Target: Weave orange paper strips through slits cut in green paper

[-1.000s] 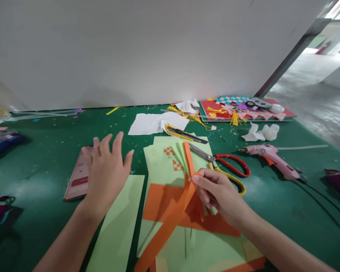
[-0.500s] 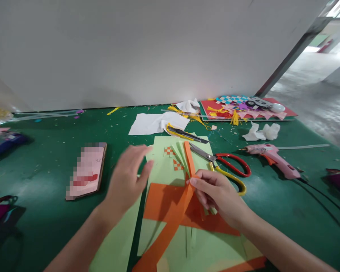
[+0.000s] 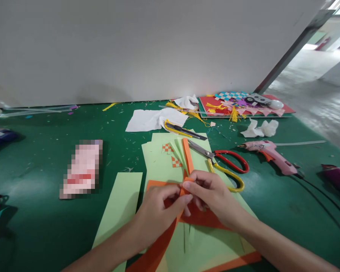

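My right hand [image 3: 212, 196] pinches an orange paper strip [image 3: 188, 155], its upper end pointing away from me. Thumb and fingers of my left hand [image 3: 164, 211] are closed on the same strip just below, the two hands nearly touching. From there the strip runs down toward the lower left. Pale green strips [image 3: 178, 147] fan out beside its upper end. Beneath my hands lies an orange paper sheet [image 3: 155, 184] on top of light green paper sheets [image 3: 209, 241]. Small orange-and-white woven pieces [image 3: 176, 162] rest on the green paper.
Scissors [image 3: 208, 154] with red and yellow handles lie right of the strips, a utility knife [image 3: 184, 130] beyond them. A pink glue gun [image 3: 272, 153] with a cord is at right. A phone [image 3: 83, 166] lies left. White tissues [image 3: 144, 120] and a red board [image 3: 209, 104] sit by the wall.
My left hand, apart in the air before, has come right and down and closed on the orange strip beside my right hand. The view has shifted slightly.
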{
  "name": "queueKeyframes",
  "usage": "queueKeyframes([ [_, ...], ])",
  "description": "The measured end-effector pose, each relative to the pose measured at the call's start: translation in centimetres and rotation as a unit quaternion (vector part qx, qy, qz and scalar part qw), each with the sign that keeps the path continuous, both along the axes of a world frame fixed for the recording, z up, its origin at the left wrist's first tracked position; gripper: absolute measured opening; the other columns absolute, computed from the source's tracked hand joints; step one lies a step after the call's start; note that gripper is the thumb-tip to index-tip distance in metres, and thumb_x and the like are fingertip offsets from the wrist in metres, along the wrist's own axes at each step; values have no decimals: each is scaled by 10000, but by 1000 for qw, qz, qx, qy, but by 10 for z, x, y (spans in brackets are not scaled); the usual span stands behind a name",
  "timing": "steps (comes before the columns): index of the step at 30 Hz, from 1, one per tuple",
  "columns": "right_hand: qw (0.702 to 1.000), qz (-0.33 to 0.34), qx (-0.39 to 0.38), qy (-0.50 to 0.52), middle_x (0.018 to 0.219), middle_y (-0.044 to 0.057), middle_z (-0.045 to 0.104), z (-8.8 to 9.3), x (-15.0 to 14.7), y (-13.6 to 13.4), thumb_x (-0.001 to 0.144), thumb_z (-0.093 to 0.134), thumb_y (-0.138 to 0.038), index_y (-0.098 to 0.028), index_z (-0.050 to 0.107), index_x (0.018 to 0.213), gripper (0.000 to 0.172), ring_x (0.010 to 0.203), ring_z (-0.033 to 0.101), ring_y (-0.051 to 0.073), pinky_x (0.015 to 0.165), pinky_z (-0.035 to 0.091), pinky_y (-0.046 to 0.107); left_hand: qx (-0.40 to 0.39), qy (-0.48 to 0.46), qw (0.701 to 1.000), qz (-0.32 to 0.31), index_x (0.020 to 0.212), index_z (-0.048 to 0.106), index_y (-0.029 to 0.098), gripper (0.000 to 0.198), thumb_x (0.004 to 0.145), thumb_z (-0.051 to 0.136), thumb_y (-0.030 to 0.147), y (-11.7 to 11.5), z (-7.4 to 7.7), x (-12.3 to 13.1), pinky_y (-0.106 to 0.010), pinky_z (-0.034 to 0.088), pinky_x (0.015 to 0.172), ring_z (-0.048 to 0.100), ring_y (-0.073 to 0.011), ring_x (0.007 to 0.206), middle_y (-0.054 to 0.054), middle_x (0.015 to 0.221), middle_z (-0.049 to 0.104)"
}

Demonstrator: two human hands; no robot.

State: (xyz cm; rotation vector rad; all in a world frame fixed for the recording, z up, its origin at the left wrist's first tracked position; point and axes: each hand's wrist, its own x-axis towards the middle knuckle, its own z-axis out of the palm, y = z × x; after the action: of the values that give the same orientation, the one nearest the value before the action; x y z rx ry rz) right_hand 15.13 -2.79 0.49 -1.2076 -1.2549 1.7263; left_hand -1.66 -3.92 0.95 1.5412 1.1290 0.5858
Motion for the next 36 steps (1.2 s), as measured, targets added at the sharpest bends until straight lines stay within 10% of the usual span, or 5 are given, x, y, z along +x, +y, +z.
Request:
queueKeyframes([
  [36,1000,27,-7,-4,463,-59,476,2,6,3,853,629,-382,-164,535,635,322,432,409,53,428,301,185,-63,-2,998,15,654,650,188,347,936,497,320,-3,0,2,-193,428,588,576,-108,610,28,673,699],
])
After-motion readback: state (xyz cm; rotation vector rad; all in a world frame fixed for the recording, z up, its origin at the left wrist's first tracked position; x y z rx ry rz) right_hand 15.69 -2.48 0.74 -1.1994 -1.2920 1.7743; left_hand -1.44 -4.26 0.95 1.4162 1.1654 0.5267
